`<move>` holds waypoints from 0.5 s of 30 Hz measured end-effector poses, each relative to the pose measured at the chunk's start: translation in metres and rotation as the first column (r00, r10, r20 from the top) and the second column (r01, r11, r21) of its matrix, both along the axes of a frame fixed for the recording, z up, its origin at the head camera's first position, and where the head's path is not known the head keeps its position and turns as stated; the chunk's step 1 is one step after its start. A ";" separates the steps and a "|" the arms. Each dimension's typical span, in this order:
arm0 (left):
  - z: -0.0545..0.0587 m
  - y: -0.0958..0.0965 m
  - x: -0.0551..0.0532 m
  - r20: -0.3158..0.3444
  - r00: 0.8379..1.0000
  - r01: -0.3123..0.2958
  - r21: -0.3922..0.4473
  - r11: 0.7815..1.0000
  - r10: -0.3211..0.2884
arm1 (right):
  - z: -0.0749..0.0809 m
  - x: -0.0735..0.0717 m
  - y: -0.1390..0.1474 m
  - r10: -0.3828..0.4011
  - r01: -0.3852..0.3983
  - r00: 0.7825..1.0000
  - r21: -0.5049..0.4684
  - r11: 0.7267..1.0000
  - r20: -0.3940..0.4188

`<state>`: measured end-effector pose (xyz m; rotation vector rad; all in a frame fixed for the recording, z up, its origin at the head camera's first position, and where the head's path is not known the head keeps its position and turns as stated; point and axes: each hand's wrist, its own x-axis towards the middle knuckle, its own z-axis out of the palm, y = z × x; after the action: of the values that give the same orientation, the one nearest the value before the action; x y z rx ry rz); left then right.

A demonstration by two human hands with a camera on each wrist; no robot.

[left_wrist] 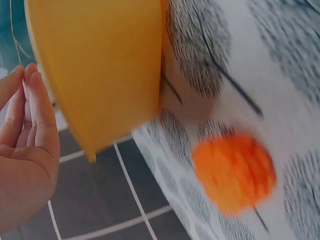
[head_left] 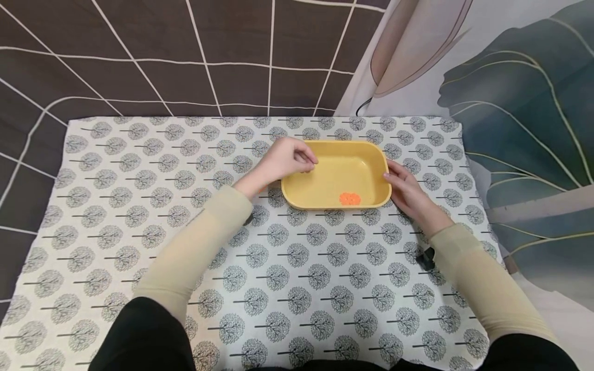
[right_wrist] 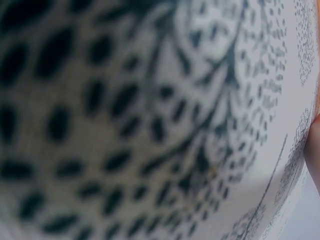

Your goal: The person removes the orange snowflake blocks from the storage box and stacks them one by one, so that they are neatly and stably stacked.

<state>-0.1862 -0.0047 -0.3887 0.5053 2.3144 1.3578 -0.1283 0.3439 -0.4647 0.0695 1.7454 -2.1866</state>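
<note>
A yellow plastic tub [head_left: 334, 154] with rounded corners sits on the patterned cloth. Inside it, near the front wall, lies a flat orange piece [head_left: 350, 199] with a scalloped edge and small holes. My right hand [head_left: 408, 193] grips the tub's right end, thumb on the rim and fingers outside below. Over the left end hangs my left hand [head_left: 294, 157], fingers bent and thumb tip close to the fingertips, nothing visible between them. In the left wrist view a second orange piece [left_wrist: 234, 173], round and blurred, is on the cloth beside the tub.
The cloth [head_left: 139, 206] with grey trees covers the table. A dark tile-patterned drape [head_left: 232, 41] rises behind it, and a leaf-patterned curtain [head_left: 524, 103] hangs along the right side. A small black object [head_left: 426, 258] shows beside the right forearm.
</note>
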 end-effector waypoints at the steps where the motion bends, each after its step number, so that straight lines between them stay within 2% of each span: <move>1: -0.001 0.005 0.000 0.000 1.000 0.012 0.002 1.000 -0.012 | 0.000 0.000 0.000 0.000 0.000 1.000 0.001 1.000 -0.001; 10: -0.014 0.042 0.004 0.008 0.991 0.131 -0.004 0.991 -0.131 | -0.002 0.000 0.000 -0.004 0.004 1.000 -0.011 1.000 -0.008; 15: -0.023 0.056 0.008 0.002 0.985 0.173 -0.018 0.985 -0.173 | -0.002 -0.001 0.000 -0.007 0.007 1.000 -0.020 1.000 -0.011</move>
<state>-0.1787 0.0517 -0.4118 0.6830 2.2225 1.2534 -0.1294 0.3437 -0.4668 0.0596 1.7315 -2.2130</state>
